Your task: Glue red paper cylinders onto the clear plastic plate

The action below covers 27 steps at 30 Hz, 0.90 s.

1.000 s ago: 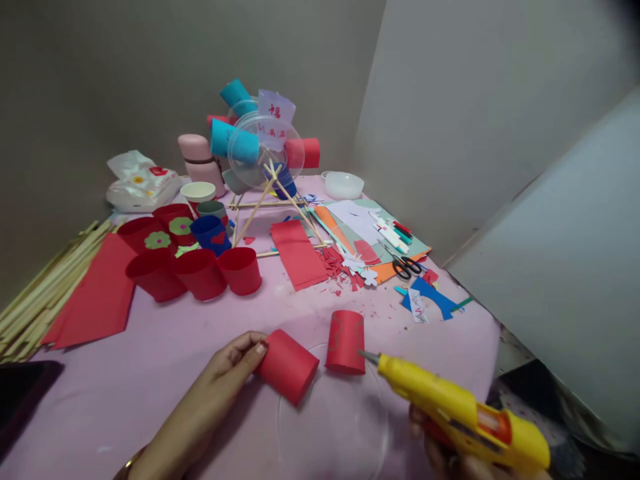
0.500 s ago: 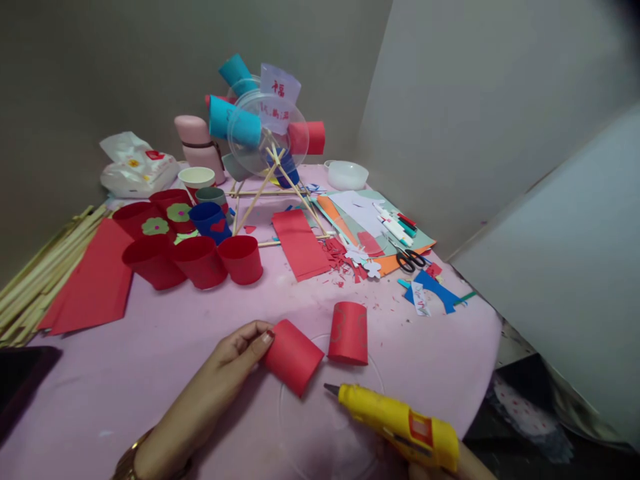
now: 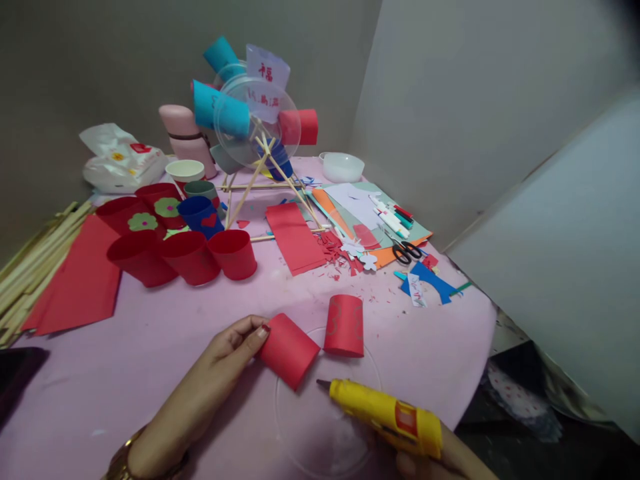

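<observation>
My left hand (image 3: 231,347) pinches the rim of a red paper cup (image 3: 287,349) that lies tilted on its side over a clear plastic disc (image 3: 305,427) on the pink tablecloth. A second red cup (image 3: 345,325) stands upside down on the disc's far edge, just right of the held cup. My right hand (image 3: 440,460), mostly out of view at the bottom edge, grips a yellow glue gun (image 3: 385,417). Its nozzle points left, close below the tilted cup.
A cluster of red and blue paper cups (image 3: 190,247) sits at the left, beside red paper sheets (image 3: 75,283) and wooden sticks (image 3: 30,250). A stick-framed wheel of cups (image 3: 250,123) stands at the back. Scissors (image 3: 406,251), markers and paper scraps lie at the right near the table edge.
The glue gun has swung from the standing cup's base down and left, so its nozzle now sits below the tilted cup. My left hand kept its hold on that cup.
</observation>
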{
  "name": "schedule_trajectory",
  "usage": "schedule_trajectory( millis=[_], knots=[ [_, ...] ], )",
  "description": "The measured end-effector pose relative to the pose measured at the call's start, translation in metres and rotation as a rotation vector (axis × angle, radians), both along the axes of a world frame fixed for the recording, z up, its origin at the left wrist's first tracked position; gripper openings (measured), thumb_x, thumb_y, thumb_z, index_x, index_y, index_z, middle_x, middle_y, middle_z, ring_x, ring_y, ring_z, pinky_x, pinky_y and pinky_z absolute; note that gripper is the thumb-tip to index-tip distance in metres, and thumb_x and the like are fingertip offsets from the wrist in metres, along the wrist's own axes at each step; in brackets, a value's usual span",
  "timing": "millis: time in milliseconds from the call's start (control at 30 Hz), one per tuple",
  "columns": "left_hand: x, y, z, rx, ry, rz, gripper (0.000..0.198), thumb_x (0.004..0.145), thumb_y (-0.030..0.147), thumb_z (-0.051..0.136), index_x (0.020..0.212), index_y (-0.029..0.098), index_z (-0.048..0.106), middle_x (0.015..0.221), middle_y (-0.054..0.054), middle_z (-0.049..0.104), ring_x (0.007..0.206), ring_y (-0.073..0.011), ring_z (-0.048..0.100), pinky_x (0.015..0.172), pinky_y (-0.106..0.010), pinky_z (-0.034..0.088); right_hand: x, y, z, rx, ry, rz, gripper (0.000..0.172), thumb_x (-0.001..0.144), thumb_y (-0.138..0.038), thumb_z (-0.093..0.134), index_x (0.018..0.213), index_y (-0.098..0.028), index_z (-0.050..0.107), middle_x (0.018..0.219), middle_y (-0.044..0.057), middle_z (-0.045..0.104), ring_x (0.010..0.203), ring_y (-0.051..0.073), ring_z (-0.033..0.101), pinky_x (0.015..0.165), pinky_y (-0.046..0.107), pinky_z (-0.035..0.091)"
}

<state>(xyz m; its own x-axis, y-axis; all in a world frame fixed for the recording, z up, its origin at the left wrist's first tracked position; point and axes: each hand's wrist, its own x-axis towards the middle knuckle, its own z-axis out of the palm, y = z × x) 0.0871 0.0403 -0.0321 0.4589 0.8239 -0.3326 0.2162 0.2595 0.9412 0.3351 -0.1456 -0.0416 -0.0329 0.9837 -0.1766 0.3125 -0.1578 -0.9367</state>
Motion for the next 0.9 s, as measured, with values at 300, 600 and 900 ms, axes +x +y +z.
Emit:
schedule_trajectory(
  millis=[300,600,900],
  knots=[
    [0.0020,-0.0010,0.0036,0.010,0.007,0.009,0.023,0.082,0.046,0.055,0.080,0.024,0.057,0.078,0.004,0.059,0.080,-0.0182,0.051,0.075,-0.026,0.039,-0.0038,0.0068,-0.0015,-0.001,0.074,0.085,0.043,0.087,-0.029,0.057,0.128,-0.039,0.054,0.119,0.000,0.068,0.110,0.025,0.062,0.085,0.038,0.054],
    [0.0009,-0.0005,-0.0014,0.008,-0.007,0.005,0.023,0.084,0.047,0.053,0.082,0.024,0.058,0.079,0.003,0.060,0.078,-0.0179,0.050,0.074,-0.026,0.039,-0.0040,0.0057,-0.0002,-0.115,0.156,0.101,0.043,0.088,-0.039,0.055,0.131,-0.038,0.050,0.128,-0.001,0.062,0.119,0.025,0.056,0.095,0.045,0.046],
    [0.0030,-0.0009,-0.0014,0.031,0.008,0.031,0.023,0.083,0.046,0.054,0.082,0.024,0.058,0.082,0.003,0.060,0.080,-0.0178,0.050,0.075,-0.026,0.038,-0.0012,0.0053,-0.0003,-0.306,0.227,0.091,0.050,0.087,-0.042,0.058,0.134,-0.029,0.049,0.138,0.001,0.053,0.128,0.027,0.045,0.107,0.042,0.031]
  ],
)
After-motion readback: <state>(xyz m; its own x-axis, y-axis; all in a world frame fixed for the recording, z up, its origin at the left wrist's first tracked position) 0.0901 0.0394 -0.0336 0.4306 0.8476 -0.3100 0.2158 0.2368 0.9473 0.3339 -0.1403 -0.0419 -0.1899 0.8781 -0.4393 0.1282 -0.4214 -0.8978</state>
